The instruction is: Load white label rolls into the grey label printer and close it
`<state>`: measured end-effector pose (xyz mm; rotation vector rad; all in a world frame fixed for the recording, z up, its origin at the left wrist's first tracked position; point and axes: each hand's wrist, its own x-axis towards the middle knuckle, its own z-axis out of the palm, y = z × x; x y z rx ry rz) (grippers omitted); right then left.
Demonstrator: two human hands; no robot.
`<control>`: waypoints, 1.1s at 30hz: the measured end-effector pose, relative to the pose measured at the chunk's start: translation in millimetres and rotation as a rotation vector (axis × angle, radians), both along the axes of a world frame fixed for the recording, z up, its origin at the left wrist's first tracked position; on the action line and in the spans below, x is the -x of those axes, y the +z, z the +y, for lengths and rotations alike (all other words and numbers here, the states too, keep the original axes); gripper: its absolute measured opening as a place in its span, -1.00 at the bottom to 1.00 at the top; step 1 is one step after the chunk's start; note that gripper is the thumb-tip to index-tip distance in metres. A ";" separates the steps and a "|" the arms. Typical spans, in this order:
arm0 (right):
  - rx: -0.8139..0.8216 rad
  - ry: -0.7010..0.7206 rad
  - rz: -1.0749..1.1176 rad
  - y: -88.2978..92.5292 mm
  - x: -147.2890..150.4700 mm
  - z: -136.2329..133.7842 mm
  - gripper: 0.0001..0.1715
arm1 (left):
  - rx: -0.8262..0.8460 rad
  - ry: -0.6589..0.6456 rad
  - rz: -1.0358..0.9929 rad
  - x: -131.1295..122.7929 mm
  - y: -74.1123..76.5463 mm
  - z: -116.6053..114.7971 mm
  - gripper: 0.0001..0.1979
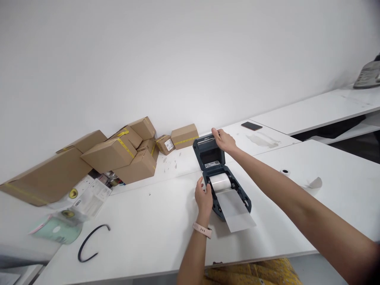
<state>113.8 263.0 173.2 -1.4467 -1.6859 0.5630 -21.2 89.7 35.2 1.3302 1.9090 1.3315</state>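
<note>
A dark blue label printer stands on the white table with its lid raised. Inside lies a white label roll, and a strip of its paper runs out over the front toward me. My right hand is closed round the upper right edge of the raised lid. At the printer's left side is my left hand, its fingers and thumb apart and the thumb against the housing. A pink band circles the left wrist.
Cardboard boxes are piled at the back left, with plastic-wrapped packets before them. A black headband-like arc lies front left. Behind the printer is a phone; a small paper roll sits to the right.
</note>
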 end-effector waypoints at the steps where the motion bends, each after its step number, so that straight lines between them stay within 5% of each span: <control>1: 0.005 0.002 0.003 2.0 1.9 5.0 -0.08 | 0.021 0.013 0.028 -0.6 2.8 3.8 -0.51; 6: -0.012 0.040 0.064 0.7 -0.9 1.6 -0.12 | 0.117 0.076 0.127 -1.7 4.7 19.2 -0.50; 11: -0.240 -0.054 0.245 -45.3 -25.5 -50.3 -0.32 | 0.144 0.090 0.152 -1.5 -3.4 21.2 -0.54; 15: -0.192 0.415 -0.159 -92.8 -38.4 -75.0 -0.53 | 0.140 0.092 0.229 -2.5 -3.2 21.2 -0.61; 17: -0.146 0.620 -0.430 -105.6 -35.1 -75.3 -0.34 | 0.143 0.096 0.268 -3.0 -2.0 22.0 -0.62; 19: -0.128 0.686 -0.633 -110.4 -25.9 -72.1 -0.17 | 0.152 0.100 0.293 -3.4 -0.6 22.8 -0.62; 23: -0.111 0.683 -0.895 -109.2 -3.7 -67.9 -0.17 | 0.184 0.099 0.349 -4.1 2.8 24.4 -0.63; 33: -0.122 0.654 -0.970 -109.2 5.1 -68.5 -0.34 | 0.252 0.100 0.452 -7.4 5.9 25.1 -0.61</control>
